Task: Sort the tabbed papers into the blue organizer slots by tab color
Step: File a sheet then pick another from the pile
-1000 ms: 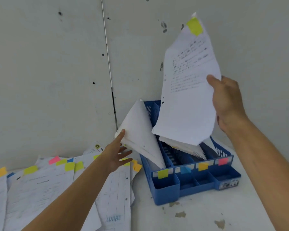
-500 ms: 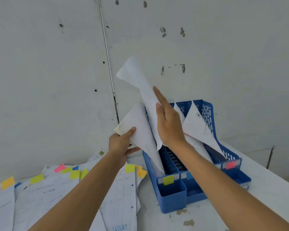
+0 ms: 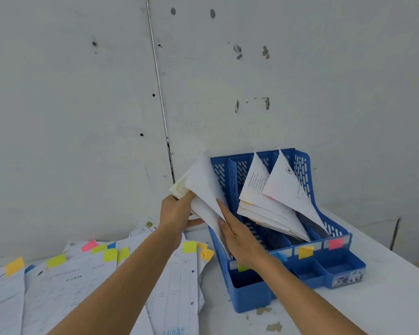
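I see the sheaf (image 3: 203, 189) of white sheets standing tilted in the leftmost slot of the organizer (image 3: 252, 296), its upper corner leaning out past the left wall, its lower edge down inside the slot. My left hand (image 3: 177, 211) pinches that upper corner, thumb on the near face and fingers curled behind it. My right hand (image 3: 237, 235) lies flat against the sheaf's right face, fingers straight and pressed together, tips pointing up along the paper. I cannot see any tab on the sheaf.

The organizer sits on the table (image 3: 385, 298), its back near the wall (image 3: 82, 117). Its front rail carries four labels: a yellow-green label (image 3: 242, 267) partly behind my right wrist, a blue label (image 3: 279, 256), an orange label (image 3: 305, 251) and a pink label (image 3: 336, 243). A thick stack (image 3: 264, 206) leans in the slot behind the orange label, and one sheet (image 3: 288, 187) with a star emblem leans in the slot behind the pink one, touching the stack.

To the left of the organizer, loose papers (image 3: 65, 286) lie fanned and overlapping on the table under my left forearm, with pink, yellow-green, blue and orange tabs showing along their far edges. The nearest of them just touch the organizer's left side.
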